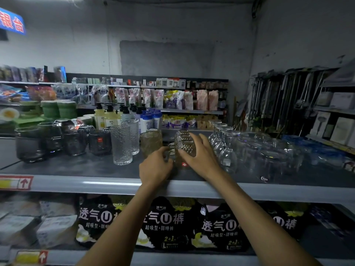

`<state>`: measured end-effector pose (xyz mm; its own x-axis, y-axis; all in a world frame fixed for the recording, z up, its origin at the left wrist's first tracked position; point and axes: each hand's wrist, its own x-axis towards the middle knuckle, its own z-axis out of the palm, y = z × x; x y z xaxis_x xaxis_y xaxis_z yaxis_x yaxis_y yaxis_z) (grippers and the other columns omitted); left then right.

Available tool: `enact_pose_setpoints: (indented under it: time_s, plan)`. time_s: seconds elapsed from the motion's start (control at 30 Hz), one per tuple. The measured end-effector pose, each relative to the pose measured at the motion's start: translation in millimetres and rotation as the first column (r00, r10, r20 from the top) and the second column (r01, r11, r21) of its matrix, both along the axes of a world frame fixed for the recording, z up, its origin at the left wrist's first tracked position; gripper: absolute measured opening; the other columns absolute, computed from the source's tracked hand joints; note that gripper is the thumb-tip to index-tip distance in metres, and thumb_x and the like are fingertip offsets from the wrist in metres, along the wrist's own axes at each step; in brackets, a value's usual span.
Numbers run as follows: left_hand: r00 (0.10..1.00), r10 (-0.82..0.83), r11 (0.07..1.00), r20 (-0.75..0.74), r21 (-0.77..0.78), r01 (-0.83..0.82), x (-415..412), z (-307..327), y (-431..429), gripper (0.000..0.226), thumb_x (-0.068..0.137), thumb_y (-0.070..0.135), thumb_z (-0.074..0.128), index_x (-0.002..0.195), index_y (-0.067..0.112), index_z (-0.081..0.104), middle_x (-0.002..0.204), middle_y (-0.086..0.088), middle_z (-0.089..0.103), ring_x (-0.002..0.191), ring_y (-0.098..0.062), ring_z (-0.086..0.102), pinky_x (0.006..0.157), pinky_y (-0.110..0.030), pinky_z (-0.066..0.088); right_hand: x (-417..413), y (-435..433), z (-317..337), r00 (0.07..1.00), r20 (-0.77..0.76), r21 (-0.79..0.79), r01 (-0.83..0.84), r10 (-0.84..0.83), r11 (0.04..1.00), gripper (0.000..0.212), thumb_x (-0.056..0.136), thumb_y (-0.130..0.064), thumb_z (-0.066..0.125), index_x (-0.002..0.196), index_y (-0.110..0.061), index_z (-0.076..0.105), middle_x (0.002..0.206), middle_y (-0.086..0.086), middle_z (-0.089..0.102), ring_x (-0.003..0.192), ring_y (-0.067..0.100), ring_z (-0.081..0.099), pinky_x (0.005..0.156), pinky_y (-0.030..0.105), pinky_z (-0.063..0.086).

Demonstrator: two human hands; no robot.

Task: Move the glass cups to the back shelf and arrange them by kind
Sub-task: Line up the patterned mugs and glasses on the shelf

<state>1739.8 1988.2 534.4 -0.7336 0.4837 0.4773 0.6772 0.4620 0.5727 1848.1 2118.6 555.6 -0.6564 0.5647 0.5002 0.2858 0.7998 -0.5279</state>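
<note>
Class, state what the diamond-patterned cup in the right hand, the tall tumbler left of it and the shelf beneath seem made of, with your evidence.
Diamond-patterned cup: clear pressed glass, glossy; the background shows through its facets. Tall tumbler: clear glass, hammered ripple finish scattering light. Shelf: probably painted metal, grey, matt top, rim with soft sheen; uncertain.

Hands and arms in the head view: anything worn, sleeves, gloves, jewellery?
Nothing worn shows. The left hand and right hand are gloveless; the left forearm and right forearm are uncovered to the frame's bottom edge, no sleeve in view. No watch, bracelet or ring visible.
</note>
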Motion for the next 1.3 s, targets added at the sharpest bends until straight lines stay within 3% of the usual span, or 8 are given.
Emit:
enact_pose_setpoints:
  time_s: [0.2, 0.37, 0.57, 0.77, 0.97, 1.1, 1.23, 1.3]
  plan:
    - [1.0, -0.002, 0.999, 0.0, -0.039, 0.002, 1.1, 1.9, -1.8, 0.05, 0.093, 0.041, 0.055, 0.142, 0.048, 0.053, 0.119, 0.013, 0.075, 0.11, -0.019, 0.071, 0.091, -0.039, 0.056, -16.7, 1.7, 11.7, 0.992, 0.125, 0.063, 0.011, -0.019, 0.998, 0.078, 0.089, -0.069, 0.055, 0.153, -0.026, 0.041, 0.166, 0.001, 0.029, 0.152, 0.025, 0.029, 0.119, 0.053, 0.034]
    - [1.0, 0.017, 0.999, -0.001, -0.033, -0.017, 2.1, 3.1, -2.2, 0.05, 0.092, 0.038, 0.054, 0.14, 0.05, 0.054, 0.117, 0.014, 0.075, 0.109, -0.019, 0.071, 0.088, -0.036, 0.054, -19.8, 0.1, 14.4, 0.995, 0.095, 0.088, 0.021, -0.029, 0.996, 0.071, 0.087, -0.075, 0.051, 0.138, -0.025, 0.054, 0.137, -0.006, 0.058, 0.123, 0.018, 0.058, 0.099, 0.041, 0.051]
    - [1.0, 0.017, 0.999, -0.007, -0.031, -0.017, 0.6, 1.8, -1.5, 0.05, 0.092, 0.036, 0.055, 0.141, 0.049, 0.055, 0.118, 0.011, 0.076, 0.107, -0.021, 0.071, 0.089, -0.038, 0.057, -28.3, 1.9, 22.1, 0.986, 0.154, 0.14, 0.041, -0.063, 0.989, 0.08, 0.093, -0.074, 0.048, 0.149, -0.018, 0.051, 0.156, 0.003, 0.045, 0.138, 0.025, 0.048, 0.106, 0.04, 0.044]
    - [0.999, 0.024, 0.999, -0.04, -0.033, -0.025, -3.1, -1.9, 1.1, 0.049, 0.093, 0.035, 0.054, 0.14, 0.051, 0.055, 0.116, 0.007, 0.077, 0.105, -0.023, 0.072, 0.086, -0.038, 0.057, -33.7, 1.0, 26.0, 0.983, 0.163, 0.122, 0.067, -0.087, 0.99, 0.076, 0.094, -0.069, 0.051, 0.146, -0.013, 0.055, 0.153, 0.003, 0.042, 0.13, 0.026, 0.053, 0.094, 0.037, 0.045]
    - [0.999, 0.033, 0.999, -0.026, -0.035, -0.034, -6.3, -1.7, 1.7, 0.046, 0.094, 0.039, 0.054, 0.139, 0.048, 0.057, 0.118, 0.004, 0.076, 0.11, -0.027, 0.07, 0.089, -0.039, 0.053, -21.2, -8.0, 22.2, 0.993, -0.117, -0.199, -0.017, -0.006, 0.98, 0.063, 0.098, -0.056, 0.058, 0.149, -0.021, 0.052, 0.152, 0.004, 0.046, 0.135, 0.021, 0.048, 0.099, 0.027, 0.034]
    - [0.997, 0.061, 0.998, 0.041, -0.013, -0.06, -10.8, -3.0, 5.5, 0.037, 0.095, 0.044, 0.058, 0.13, 0.037, 0.065, 0.118, 0.002, 0.076, 0.111, -0.028, 0.07, 0.089, -0.038, 0.05, -0.5, -11.0, 3.3, 0.981, -0.192, -0.366, -0.061, -0.011, 0.929, 0.044, 0.092, -0.048, 0.071, 0.126, -0.036, 0.045, 0.114, -0.018, 0.053, 0.09, -0.006, 0.051, 0.068, 0.006, 0.038]
    - [0.993, 0.082, 0.997, 0.082, 0.006, -0.082, -14.8, -6.4, 9.4, 0.028, 0.093, 0.045, 0.06, 0.116, 0.033, 0.072, 0.112, 0.004, 0.078, 0.108, -0.026, 0.071, 0.087, -0.036, 0.051, -1.8, -5.4, -12.3, 0.992, -0.113, -0.268, 0.024, -0.056, 0.963, 0.076, 0.077, -0.042, 0.085, 0.137, -0.022, 0.043, 0.124, -0.003, 0.06, 0.108, 0.017, 0.061, 0.087, 0.033, 0.053]
    - [0.993, 0.084, 0.996, 0.085, 0.001, -0.084, -15.6, -6.0, 10.1, 0.027, 0.094, 0.044, 0.062, 0.116, 0.034, 0.072, 0.112, 0.005, 0.078, 0.109, -0.025, 0.071, 0.088, -0.036, 0.051, -5.8, -3.8, -14.9, 0.99, -0.115, -0.263, 0.044, -0.076, 0.964, 0.071, 0.076, -0.039, 0.086, 0.132, -0.02, 0.047, 0.121, 0.0, 0.063, 0.104, 0.018, 0.062, 0.084, 0.032, 0.053]
